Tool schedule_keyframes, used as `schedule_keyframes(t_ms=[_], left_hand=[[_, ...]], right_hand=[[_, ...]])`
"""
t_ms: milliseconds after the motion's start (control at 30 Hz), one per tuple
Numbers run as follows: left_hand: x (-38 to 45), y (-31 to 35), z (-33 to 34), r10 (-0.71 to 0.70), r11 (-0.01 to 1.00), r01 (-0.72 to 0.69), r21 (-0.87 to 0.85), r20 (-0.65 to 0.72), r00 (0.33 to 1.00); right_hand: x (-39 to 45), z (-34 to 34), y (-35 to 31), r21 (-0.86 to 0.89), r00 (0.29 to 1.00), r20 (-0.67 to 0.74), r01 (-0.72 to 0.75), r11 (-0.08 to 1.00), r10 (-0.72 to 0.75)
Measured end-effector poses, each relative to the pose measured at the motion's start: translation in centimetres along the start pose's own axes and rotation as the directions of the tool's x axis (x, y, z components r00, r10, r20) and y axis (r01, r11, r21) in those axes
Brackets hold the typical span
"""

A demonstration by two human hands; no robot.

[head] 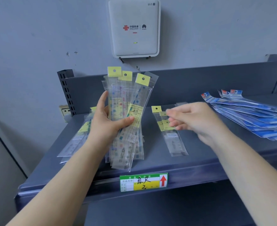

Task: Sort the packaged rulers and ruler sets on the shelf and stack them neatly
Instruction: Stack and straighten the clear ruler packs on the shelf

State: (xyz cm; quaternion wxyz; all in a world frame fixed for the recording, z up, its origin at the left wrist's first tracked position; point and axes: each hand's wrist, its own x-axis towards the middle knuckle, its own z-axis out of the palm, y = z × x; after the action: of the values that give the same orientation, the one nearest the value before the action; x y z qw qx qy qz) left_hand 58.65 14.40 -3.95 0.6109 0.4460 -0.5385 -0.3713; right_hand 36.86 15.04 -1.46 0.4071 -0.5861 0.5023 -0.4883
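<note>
At the bottom centre, a green and yellow shelf tag with handwritten "直尺 2" and a red arrow sits on the front lip of the dark grey metal shelf. Above it, the left hand grips a fanned bundle of clear-sleeved rulers with yellow hang tabs, labels reading "直尺", held upright. The right hand, blurred, hovers with loosely curled fingers, holding nothing, over two similar sleeved rulers lying flat. More lie at the left; blue packaged ruler sets fan out at the right. On the grey wall, upper centre, hangs a white router marked "WiFi 7", China Unicom.
</note>
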Motion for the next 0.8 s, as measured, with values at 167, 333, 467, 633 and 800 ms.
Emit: schedule_keyframes(t_ms=[167, 333, 467, 633, 800], left_hand=[[-0.4, 0.2, 0.1, 0.024, 1.000, -0.025, 0.006, 0.047, 0.999], [-0.5, 0.2, 0.0, 0.019, 1.000, -0.019, -0.008, 0.086, 0.996], [-0.2, 0.1, -0.1, -0.016, 0.999, 0.018, -0.027, 0.068, 0.998], [0.1, -0.2, -0.2, -0.043, 0.999, 0.043, -0.020, 0.038, 0.998], [0.2, -0.3, -0.4, -0.048, 0.999, 0.048, -0.008, 0.007, 0.999]], right_hand=[[1.0, 5.4, 0.0, 0.104, 0.998, 0.050, -0.033, 0.994, 0.028], [1.7, 6.1, 0.2, 0.143, 1.000, 0.028, -0.005, 0.990, 0.001], [1.6, 5.8, 0.0, 0.255, 0.998, 0.063, -0.042, 0.966, 0.027], [1.5, 5.2, 0.0, 0.336, 0.994, 0.089, -0.085, 0.938, 0.058], [1.6, 1.8, -0.3, 0.325, 0.999, 0.002, -0.033, 0.945, 0.034]])
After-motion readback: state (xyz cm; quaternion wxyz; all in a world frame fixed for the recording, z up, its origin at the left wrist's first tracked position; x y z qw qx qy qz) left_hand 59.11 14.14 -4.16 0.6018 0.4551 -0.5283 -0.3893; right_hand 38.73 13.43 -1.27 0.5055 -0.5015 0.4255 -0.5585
